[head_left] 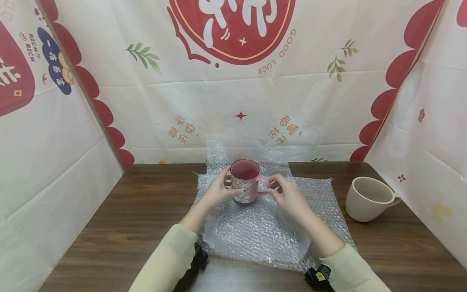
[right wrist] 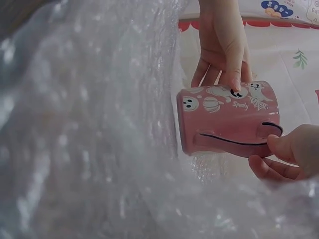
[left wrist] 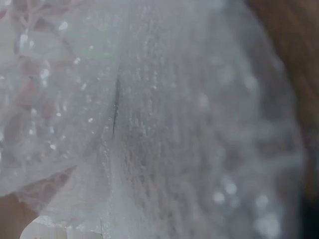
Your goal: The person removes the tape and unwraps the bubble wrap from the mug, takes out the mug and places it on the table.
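A pink mug (head_left: 245,184) with white ghost and pumpkin prints stands upright in the middle of the head view, over a sheet of bubble wrap (head_left: 255,231). My left hand (head_left: 219,190) grips the mug's body from the left, thumb across its front. At the other side, my right hand (head_left: 288,194) pinches the handle (right wrist: 234,145) between thumb and fingers. The right wrist view shows the pink mug (right wrist: 224,117) sideways, with both hands on it. Blurred bubble wrap (left wrist: 164,119) fills most of the left wrist view, which hides the left hand there.
A cream mug (head_left: 368,199) stands on the right of the dark wooden table (head_left: 109,235), its handle toward the right. Bubble wrap also rises against the printed cloth (head_left: 175,105) at the back. Cloth walls border both sides of the table.
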Demonstrator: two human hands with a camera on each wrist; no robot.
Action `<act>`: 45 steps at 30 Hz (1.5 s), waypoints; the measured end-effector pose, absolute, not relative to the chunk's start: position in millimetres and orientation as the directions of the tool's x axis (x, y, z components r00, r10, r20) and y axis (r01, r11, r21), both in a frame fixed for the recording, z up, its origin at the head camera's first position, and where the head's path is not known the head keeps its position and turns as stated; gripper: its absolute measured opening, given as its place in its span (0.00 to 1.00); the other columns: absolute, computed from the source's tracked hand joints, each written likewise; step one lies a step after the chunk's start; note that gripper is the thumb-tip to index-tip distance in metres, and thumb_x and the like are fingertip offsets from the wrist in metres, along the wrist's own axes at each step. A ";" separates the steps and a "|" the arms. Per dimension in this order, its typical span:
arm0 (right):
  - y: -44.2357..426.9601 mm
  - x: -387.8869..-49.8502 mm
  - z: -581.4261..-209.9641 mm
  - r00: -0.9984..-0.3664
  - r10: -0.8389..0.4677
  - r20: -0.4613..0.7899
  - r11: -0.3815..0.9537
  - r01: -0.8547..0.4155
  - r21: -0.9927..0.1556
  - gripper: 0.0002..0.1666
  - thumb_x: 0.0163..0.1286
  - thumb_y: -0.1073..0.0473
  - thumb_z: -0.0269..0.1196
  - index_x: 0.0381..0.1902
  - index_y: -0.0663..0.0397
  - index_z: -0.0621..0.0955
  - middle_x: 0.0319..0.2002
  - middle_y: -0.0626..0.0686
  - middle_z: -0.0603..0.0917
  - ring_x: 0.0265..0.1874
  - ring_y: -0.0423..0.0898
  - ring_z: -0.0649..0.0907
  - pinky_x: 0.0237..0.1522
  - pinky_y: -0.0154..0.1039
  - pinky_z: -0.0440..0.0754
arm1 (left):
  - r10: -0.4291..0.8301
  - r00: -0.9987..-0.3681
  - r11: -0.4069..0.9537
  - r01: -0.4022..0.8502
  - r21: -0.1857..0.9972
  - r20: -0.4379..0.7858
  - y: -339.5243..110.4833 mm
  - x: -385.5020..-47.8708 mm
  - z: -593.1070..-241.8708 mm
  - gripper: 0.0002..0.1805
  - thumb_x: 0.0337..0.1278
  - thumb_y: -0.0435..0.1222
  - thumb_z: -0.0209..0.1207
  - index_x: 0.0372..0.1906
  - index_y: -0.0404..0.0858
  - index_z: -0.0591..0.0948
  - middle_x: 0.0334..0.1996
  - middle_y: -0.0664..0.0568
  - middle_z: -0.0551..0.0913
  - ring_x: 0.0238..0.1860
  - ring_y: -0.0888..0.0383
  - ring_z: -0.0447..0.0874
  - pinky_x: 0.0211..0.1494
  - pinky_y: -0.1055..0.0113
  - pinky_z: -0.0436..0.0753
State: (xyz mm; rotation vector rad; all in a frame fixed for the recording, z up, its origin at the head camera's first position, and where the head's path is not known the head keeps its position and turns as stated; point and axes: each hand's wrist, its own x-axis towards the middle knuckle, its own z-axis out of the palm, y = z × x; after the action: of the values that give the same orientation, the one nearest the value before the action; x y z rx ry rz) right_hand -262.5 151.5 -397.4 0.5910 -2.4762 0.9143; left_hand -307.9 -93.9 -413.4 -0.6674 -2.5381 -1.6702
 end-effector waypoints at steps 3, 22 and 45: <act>152.5 -261.3 -395.3 -0.815 -0.233 0.531 0.686 -0.525 -0.504 0.15 0.59 0.67 0.68 0.43 0.55 0.78 0.30 0.51 0.85 0.25 0.43 0.81 0.27 0.41 0.79 | 0.332 -0.905 0.341 0.377 0.861 0.265 -93.6 -306.7 -411.3 0.49 0.45 0.35 0.73 0.72 0.43 0.58 0.57 0.38 0.75 0.52 0.43 0.78 0.48 0.59 0.81; 161.9 -248.6 -379.4 -0.810 -0.228 0.540 0.670 -0.533 -0.516 0.15 0.60 0.68 0.67 0.44 0.56 0.78 0.32 0.53 0.85 0.27 0.47 0.84 0.31 0.45 0.82 | 0.371 -0.872 0.392 0.459 0.797 0.319 -89.7 -293.1 -387.3 0.47 0.46 0.35 0.72 0.72 0.41 0.60 0.59 0.42 0.75 0.52 0.47 0.79 0.47 0.63 0.82; 183.8 -227.5 -366.0 -0.777 -0.210 0.594 0.675 -0.555 -0.486 0.16 0.61 0.70 0.66 0.47 0.57 0.77 0.33 0.54 0.85 0.29 0.48 0.84 0.30 0.44 0.84 | 0.306 -0.869 0.303 0.475 0.826 0.388 -67.8 -264.0 -377.6 0.44 0.43 0.35 0.73 0.67 0.39 0.65 0.51 0.38 0.80 0.44 0.46 0.84 0.40 0.68 0.83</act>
State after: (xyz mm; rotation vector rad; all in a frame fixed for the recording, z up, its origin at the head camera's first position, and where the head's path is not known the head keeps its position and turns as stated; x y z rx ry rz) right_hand -227.5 183.8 -366.0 0.5912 -2.3894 0.9221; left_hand -264.0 -67.8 -377.6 -0.7279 -2.4048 -1.6102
